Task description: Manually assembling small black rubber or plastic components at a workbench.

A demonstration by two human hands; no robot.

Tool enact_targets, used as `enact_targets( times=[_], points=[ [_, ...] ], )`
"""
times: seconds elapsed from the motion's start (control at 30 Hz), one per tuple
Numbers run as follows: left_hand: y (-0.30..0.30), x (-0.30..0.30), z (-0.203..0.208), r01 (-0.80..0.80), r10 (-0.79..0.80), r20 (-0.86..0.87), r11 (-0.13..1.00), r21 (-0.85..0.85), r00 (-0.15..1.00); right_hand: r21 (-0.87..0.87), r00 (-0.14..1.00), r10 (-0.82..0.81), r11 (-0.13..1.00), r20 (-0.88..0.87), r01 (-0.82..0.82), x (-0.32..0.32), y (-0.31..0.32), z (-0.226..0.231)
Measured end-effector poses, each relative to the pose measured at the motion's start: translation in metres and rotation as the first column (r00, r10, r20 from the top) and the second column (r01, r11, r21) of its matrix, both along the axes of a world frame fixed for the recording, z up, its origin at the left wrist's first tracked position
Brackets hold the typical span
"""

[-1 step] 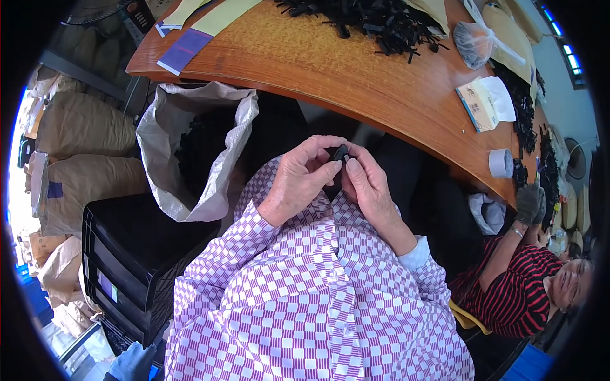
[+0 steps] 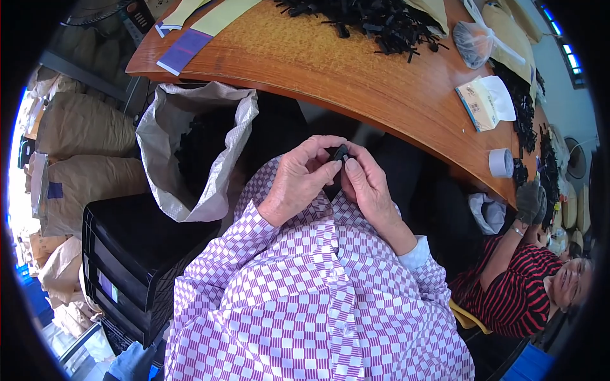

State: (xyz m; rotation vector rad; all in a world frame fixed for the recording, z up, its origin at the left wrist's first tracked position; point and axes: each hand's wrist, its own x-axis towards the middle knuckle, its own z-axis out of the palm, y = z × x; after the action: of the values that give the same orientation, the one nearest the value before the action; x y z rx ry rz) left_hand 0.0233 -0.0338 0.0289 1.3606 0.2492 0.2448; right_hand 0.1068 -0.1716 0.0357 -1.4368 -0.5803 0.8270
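Between my two hands is a small black piece (image 2: 340,152), rubbery-looking, its exact kind too small to tell. My left hand (image 2: 304,173) pinches it with thumb and forefinger, fingers curled. On its other side my right hand (image 2: 367,184) grips it too, thumb raised against its edge. Both hands are over my lap, just short of the table edge. On the table (image 2: 286,57) beyond lies a heap of similar black pieces (image 2: 381,25). To the left of my left hand stands an open white woven sack (image 2: 222,184), with dark contents inside.
Purple-and-yellow paper strips (image 2: 184,52) lie at the table's far left. On the right are a tissue pack (image 2: 480,105), a tape roll (image 2: 501,163) and a knotted plastic bag (image 2: 473,44). A black drawer unit (image 2: 146,235) stands left. A co-worker in a striped shirt (image 2: 508,286) sits right.
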Motion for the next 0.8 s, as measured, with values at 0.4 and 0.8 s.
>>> enact_targets(
  times=[0.4,0.8],
  points=[
    [-0.011,0.004,0.003,-0.131,0.117,0.059,0.899,0.418,0.991,-0.041,0.995,-0.016,0.999,0.094,0.02,0.002,0.004,-0.008],
    [-0.011,0.019,-0.009,-0.2,0.187,0.086,0.958,0.203,0.979,0.043,0.991,-0.105,0.993,-0.082,0.108,0.011,0.006,-0.024]
  ],
)
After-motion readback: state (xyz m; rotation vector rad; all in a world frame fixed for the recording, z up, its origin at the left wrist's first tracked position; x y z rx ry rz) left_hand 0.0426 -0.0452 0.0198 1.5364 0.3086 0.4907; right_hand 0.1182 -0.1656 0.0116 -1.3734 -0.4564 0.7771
